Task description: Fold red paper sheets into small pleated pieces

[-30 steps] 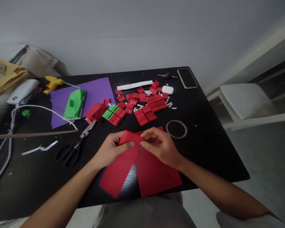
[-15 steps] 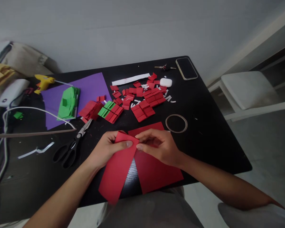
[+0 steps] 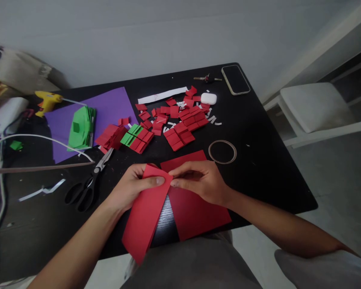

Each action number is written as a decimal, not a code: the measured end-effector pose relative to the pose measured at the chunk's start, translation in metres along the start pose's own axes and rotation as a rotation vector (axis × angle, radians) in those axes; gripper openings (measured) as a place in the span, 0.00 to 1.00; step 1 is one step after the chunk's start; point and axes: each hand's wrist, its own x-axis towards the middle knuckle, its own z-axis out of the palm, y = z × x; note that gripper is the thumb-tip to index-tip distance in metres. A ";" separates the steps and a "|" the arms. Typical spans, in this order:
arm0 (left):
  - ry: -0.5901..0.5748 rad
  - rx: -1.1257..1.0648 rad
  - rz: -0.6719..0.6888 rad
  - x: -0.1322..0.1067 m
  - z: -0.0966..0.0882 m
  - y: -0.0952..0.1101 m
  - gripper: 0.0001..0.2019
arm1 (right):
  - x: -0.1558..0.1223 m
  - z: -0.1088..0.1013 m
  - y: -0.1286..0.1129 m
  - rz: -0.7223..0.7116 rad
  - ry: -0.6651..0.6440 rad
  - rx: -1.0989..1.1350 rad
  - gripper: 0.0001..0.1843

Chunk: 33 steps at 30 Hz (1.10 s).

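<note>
My left hand (image 3: 129, 188) grips a folded strip of red paper (image 3: 144, 216), thumb laid on top and fingers behind it. The thumb and index finger of my right hand (image 3: 203, 182) pinch the strip's upper right corner. Under my right hand a larger red paper sheet (image 3: 198, 214) lies flat on the table. Left of my left hand rest black-handled scissors (image 3: 88, 182), blades pointing away. Beyond my hands are a green-and-red banded paper bundle (image 3: 137, 138) and red folded paper pieces (image 3: 179, 136).
On the black table (image 3: 276, 176) lie a wire ring (image 3: 209, 157), a phone (image 3: 236, 80), keys (image 3: 208, 78), a white case (image 3: 208, 98) and white strips. At left are purple paper (image 3: 110, 104), green folded paper (image 3: 80, 130), a yellow glue gun (image 3: 48, 102) and cables (image 3: 1, 160).
The curled top of the red strip now looks flatter, and its corner sits between my right fingertips. The whole view has shifted slightly.
</note>
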 end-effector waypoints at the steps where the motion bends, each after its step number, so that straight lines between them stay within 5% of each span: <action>1: -0.001 0.001 -0.003 0.000 0.000 0.000 0.14 | 0.000 0.000 0.000 -0.001 0.002 0.000 0.12; 14: -0.103 0.157 0.067 -0.002 -0.001 0.004 0.13 | 0.001 -0.002 0.002 0.033 -0.046 0.001 0.11; 33: -0.084 0.177 0.005 -0.005 0.006 0.005 0.13 | 0.003 -0.004 0.005 0.081 -0.100 -0.025 0.12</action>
